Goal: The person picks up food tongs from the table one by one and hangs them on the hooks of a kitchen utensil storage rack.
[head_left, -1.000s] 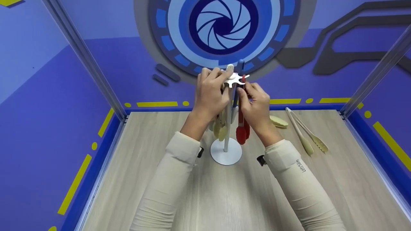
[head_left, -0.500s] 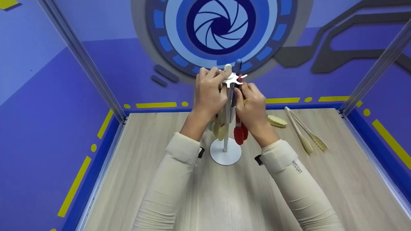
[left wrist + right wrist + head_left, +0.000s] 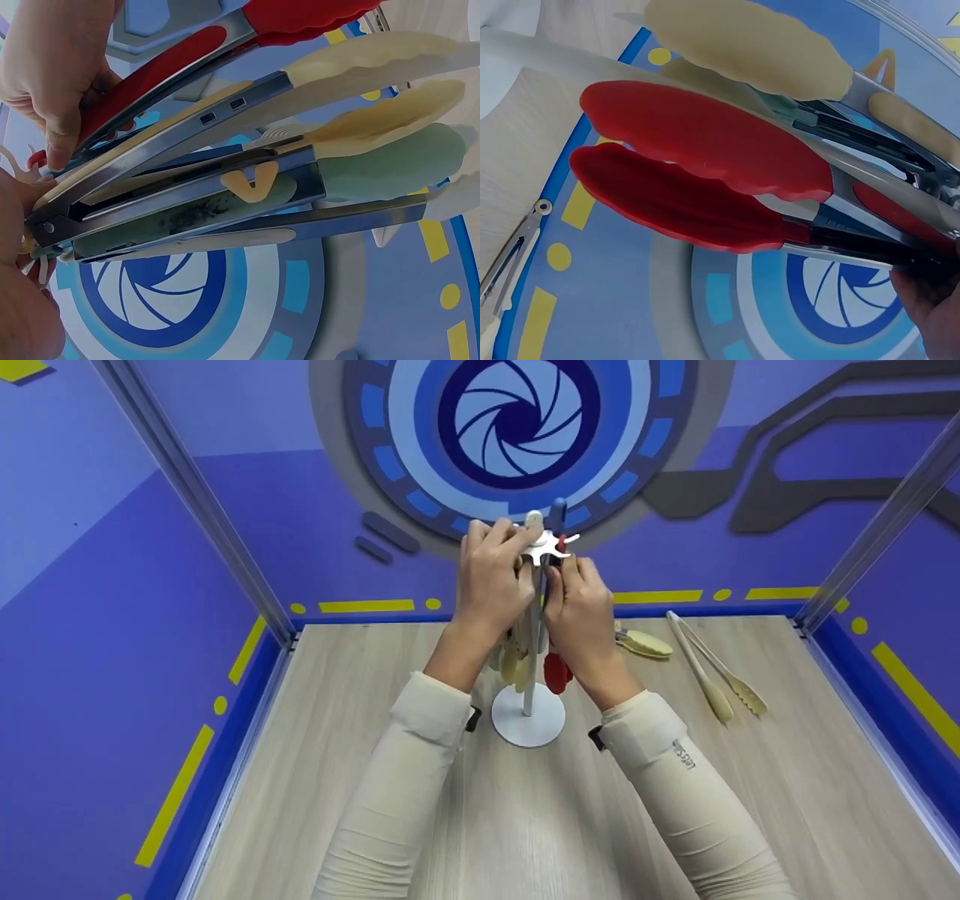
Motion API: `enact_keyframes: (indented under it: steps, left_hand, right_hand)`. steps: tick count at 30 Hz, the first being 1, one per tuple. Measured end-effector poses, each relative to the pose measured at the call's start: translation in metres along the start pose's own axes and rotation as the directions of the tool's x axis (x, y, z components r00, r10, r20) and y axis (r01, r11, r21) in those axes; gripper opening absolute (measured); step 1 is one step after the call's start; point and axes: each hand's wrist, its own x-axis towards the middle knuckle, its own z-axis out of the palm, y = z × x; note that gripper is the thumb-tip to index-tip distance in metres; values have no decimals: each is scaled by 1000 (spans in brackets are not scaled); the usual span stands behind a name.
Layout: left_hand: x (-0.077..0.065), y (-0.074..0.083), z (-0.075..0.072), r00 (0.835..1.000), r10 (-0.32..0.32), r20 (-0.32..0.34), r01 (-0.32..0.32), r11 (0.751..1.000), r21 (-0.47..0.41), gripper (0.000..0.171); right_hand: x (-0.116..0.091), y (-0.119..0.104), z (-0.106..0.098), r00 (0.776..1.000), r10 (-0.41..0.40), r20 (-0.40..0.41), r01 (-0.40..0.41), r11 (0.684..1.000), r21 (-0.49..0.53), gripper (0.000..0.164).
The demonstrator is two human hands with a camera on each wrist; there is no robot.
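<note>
A white stand has a star-shaped hook top (image 3: 553,545), a thin pole and a round base (image 3: 529,727). My left hand (image 3: 491,577) grips the stand's top from the left. On the right side, my right hand (image 3: 583,611) pinches the handle end of red-tipped tongs (image 3: 705,142), whose tips point down beside the pole. Their loop end sits at a notch of the hook top; whether it is seated I cannot tell. Cream tongs (image 3: 180,142) and green-tipped tongs (image 3: 390,161) hang close by. A blue handle (image 3: 558,515) rises behind the top.
Beige tongs (image 3: 701,671) lie spread on the table (image 3: 525,825) at the right. Another pair of yellowish tongs (image 3: 646,643) lies partly behind my right hand. Printed blue walls (image 3: 225,525) with metal posts (image 3: 202,502) enclose the table at the back and sides.
My right hand has moved left towards the pole with the red-tipped tongs, whose tips are now more hidden behind it. My left hand stays at the stand's top.
</note>
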Motion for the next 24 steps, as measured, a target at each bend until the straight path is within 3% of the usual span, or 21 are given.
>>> enact_keyframes:
  steps: [8, 24]
  left_hand:
    - [-1, 0, 1, 1000, 2, -11, -2, 1000, -6, 33]
    - [0, -1, -1, 1000, 11, -8, -11, 1000, 9, 33]
  right_hand:
    - [-1, 2, 4, 999, -9, -37, 10, 1000, 9, 29]
    - [-3, 0, 5, 997, 55, -55, -53, 998, 46, 29]
